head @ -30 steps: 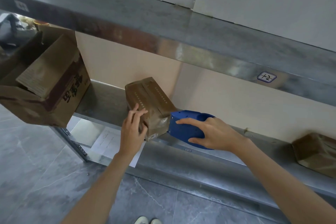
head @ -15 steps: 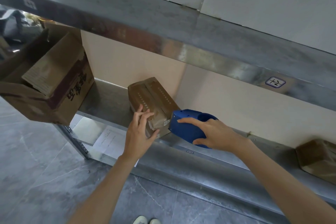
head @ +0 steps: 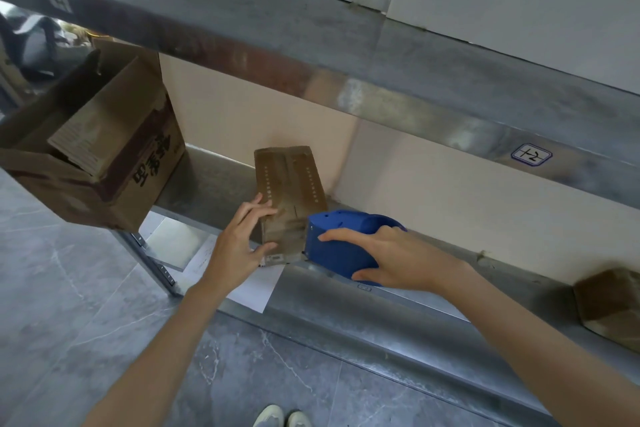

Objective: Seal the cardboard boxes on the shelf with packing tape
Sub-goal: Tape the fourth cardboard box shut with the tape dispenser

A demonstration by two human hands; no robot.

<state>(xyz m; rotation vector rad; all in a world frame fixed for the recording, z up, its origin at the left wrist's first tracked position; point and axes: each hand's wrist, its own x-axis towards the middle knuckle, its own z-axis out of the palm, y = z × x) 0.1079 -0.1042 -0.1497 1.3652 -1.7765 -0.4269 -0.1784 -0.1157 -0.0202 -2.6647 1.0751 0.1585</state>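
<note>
Head view: the small cardboard box (head: 289,198) on the shelf (head: 346,291) is gripped at its 7 o'clock corner by the left hand (head: 239,246), and the blue tape dispenser (head: 341,243), clasped by the right hand (head: 391,258), is held against its 4 o'clock end.

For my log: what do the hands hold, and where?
Right hand grips blue tape dispenser across its body; left hand holds small box at its near end.

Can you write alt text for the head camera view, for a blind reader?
A person's left hand holds a small cardboard box on a metal shelf while the right hand holds a blue tape dispenser against its near end. A larger open box sits to the left.
</note>
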